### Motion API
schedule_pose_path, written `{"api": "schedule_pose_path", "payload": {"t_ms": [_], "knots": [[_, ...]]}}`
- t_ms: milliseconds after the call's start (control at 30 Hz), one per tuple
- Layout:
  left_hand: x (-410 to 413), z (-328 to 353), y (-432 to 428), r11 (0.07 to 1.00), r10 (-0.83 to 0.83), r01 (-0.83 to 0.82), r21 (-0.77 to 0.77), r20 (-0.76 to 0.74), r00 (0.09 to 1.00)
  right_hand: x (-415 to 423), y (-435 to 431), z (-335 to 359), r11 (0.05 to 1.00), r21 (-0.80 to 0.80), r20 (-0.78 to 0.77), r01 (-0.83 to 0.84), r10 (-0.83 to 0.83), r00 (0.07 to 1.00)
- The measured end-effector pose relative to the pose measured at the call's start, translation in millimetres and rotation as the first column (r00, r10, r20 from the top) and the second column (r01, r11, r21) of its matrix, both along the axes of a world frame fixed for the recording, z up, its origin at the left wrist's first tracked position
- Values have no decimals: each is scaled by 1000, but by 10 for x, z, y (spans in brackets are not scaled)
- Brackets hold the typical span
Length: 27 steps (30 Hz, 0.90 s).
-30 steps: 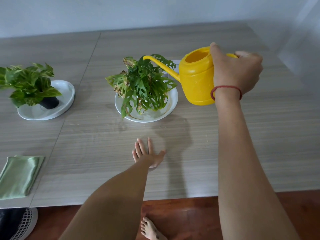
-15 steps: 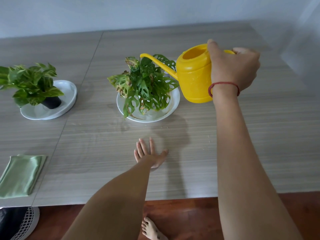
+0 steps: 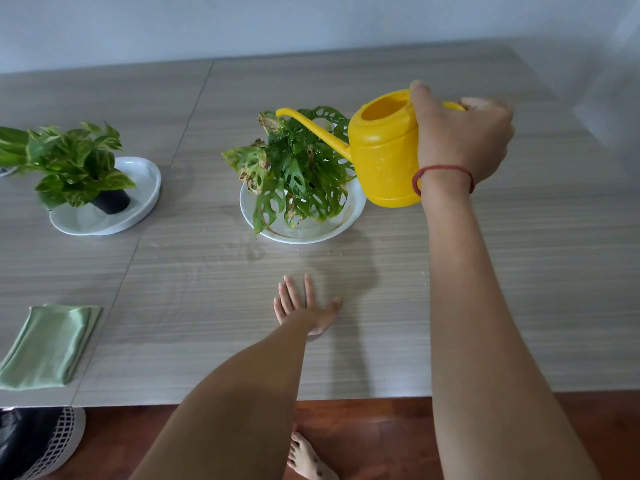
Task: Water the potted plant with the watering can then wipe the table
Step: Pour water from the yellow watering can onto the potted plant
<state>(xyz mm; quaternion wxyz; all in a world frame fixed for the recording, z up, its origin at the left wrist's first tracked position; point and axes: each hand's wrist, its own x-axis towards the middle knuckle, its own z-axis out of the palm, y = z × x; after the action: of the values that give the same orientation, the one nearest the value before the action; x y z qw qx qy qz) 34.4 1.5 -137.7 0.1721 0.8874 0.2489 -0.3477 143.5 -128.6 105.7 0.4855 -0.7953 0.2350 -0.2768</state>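
My right hand (image 3: 460, 140) grips the handle of a yellow watering can (image 3: 384, 154), held in the air to the right of a holey-leaved potted plant (image 3: 298, 168). The can's long spout reaches left over the top of the leaves. That plant stands in a white dish (image 3: 353, 209) at the middle of the grey table (image 3: 519, 271); its pot is hidden by leaves. My left hand (image 3: 304, 306) lies flat on the table in front of the dish, fingers spread, holding nothing. A folded green cloth (image 3: 48, 344) lies near the front left edge.
A second leafy plant (image 3: 72, 161) in a black pot sits in another white dish (image 3: 145, 192) at the left. A seam runs across the tabletop between the two dishes. Below the front edge are a wooden floor, a bare foot (image 3: 308, 455) and a white mesh basket (image 3: 52, 441).
The watering can and my right hand have shifted slightly left and up, bringing the spout further over the plant. My left hand stays flat on the table.
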Motion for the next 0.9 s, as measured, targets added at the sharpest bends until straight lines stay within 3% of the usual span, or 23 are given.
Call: {"api": "schedule_pose_path", "payload": {"t_ms": [333, 900], "knots": [[3, -7, 7, 1000, -2, 2, -12, 7, 1000, 30, 27, 0, 984, 21, -48, -177, 178, 983], [3, -23, 3, 1000, -12, 12, 15, -4, 1000, -161, -69, 39, 998, 29, -10, -49, 49, 999]]}}
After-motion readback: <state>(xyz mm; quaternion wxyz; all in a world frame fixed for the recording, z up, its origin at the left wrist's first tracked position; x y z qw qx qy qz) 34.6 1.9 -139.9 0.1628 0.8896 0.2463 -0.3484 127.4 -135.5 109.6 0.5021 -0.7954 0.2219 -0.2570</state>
